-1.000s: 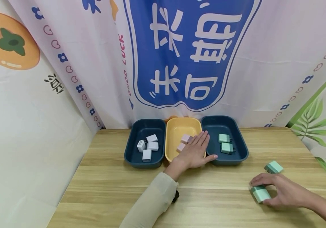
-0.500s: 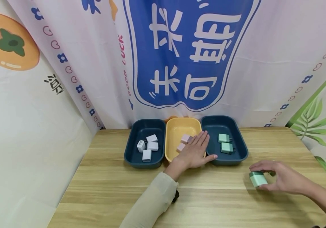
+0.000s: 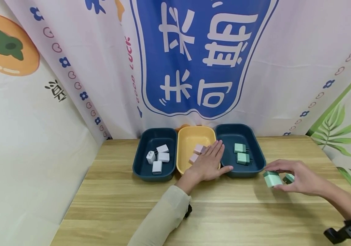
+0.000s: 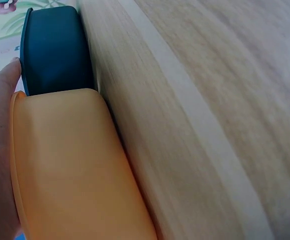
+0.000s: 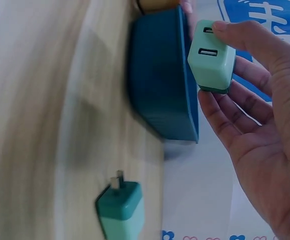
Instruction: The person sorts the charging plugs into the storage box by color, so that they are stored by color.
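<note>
My right hand [image 3: 301, 177] pinches a green USB charger [image 5: 212, 57] between thumb and fingers, above the table just right of the right blue tray [image 3: 260, 167]. Two USB ports face the right wrist camera. Another green charger [image 5: 122, 212] lies on the table, prongs showing; in the head view the hand partly covers it. My left hand [image 3: 206, 164], fingers straight, rests over the yellow tray [image 3: 183, 133], its fingertips and thumb reaching the right blue tray's near-left rim. Pink chargers [image 3: 194, 158] in the yellow tray are partly hidden by it. Two green chargers [image 3: 242, 158] lie in the right blue tray.
The left blue tray [image 3: 154, 135] holds several white chargers [image 3: 157, 167]. All three trays stand side by side at the back of the wooden table [image 3: 224, 212], against a printed curtain [image 3: 114, 85].
My right hand has lifted the green charger off the table and carried it away from me toward the right blue tray. The left hand stays in place.
</note>
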The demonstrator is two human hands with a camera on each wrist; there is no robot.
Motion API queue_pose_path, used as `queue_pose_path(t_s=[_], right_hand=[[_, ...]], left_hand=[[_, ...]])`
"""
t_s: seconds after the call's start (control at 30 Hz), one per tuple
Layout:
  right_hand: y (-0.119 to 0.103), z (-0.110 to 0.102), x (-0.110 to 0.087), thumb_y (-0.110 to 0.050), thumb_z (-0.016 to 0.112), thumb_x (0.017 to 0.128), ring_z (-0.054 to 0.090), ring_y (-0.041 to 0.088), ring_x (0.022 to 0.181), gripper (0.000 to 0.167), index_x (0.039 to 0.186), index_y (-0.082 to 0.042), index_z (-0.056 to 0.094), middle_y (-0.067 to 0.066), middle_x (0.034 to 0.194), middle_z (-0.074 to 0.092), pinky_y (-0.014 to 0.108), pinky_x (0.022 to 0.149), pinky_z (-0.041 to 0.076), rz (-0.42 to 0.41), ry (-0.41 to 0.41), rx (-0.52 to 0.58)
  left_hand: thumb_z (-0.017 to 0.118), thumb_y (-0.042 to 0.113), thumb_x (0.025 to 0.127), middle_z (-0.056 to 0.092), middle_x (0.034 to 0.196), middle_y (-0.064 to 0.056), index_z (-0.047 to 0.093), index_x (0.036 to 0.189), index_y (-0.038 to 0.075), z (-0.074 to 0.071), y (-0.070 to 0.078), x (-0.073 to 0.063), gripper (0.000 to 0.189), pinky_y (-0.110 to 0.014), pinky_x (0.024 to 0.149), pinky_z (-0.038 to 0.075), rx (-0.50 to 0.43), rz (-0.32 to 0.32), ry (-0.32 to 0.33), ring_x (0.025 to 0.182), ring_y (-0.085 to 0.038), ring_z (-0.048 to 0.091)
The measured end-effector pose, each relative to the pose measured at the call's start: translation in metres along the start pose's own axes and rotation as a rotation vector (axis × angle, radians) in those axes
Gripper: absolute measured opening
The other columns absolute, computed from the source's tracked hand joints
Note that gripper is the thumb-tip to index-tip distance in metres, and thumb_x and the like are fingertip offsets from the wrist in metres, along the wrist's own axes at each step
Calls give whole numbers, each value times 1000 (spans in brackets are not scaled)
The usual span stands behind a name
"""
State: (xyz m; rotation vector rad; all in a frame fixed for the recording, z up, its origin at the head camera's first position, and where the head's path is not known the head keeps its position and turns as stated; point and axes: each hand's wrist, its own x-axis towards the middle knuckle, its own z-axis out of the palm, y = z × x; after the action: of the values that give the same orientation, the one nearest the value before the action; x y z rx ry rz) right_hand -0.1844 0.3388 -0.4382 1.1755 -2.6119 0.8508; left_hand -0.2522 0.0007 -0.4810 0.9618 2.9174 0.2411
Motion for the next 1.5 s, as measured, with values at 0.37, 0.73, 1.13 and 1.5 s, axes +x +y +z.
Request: queue_pose_path(t_s=[0.37, 0.73, 1.13, 1.5], right_hand=[[-1, -3, 24, -14, 98, 75, 67, 2, 111, 57, 127, -19, 76, 3, 125, 75, 24, 86, 62, 46, -4, 21], [7, 0, 51, -14, 97, 76, 68, 5, 113, 52, 124, -10, 77, 8, 126, 76, 21, 89, 60, 58, 11, 22], [12, 3, 74, -18, 93, 81, 72, 28, 110, 47, 125, -7, 77, 12, 127, 75, 40, 89, 64, 129, -29, -18], [26, 6, 92, -17, 92, 83, 73, 27, 104, 45, 124, -5, 77, 14, 125, 75, 52, 89, 63, 132, -47, 13]], left_hand=[[27, 77, 104, -6, 179, -1, 9, 171, 11, 1, 0, 0, 96, -40, 134, 6, -4, 3, 3, 165, -18, -6], [26, 78, 103, -5, 179, -1, 10, 171, 11, 1, -2, 1, 97, -39, 134, 6, -6, -3, 1, 165, -17, -6], [27, 78, 103, 2, 180, -5, 12, 171, 10, 1, -1, 1, 97, -40, 134, 8, -5, 3, 7, 165, -18, -3], [27, 78, 103, 0, 180, -4, 8, 172, 12, 0, -1, 1, 97, -42, 134, 9, 3, 2, -1, 165, -18, -4]])
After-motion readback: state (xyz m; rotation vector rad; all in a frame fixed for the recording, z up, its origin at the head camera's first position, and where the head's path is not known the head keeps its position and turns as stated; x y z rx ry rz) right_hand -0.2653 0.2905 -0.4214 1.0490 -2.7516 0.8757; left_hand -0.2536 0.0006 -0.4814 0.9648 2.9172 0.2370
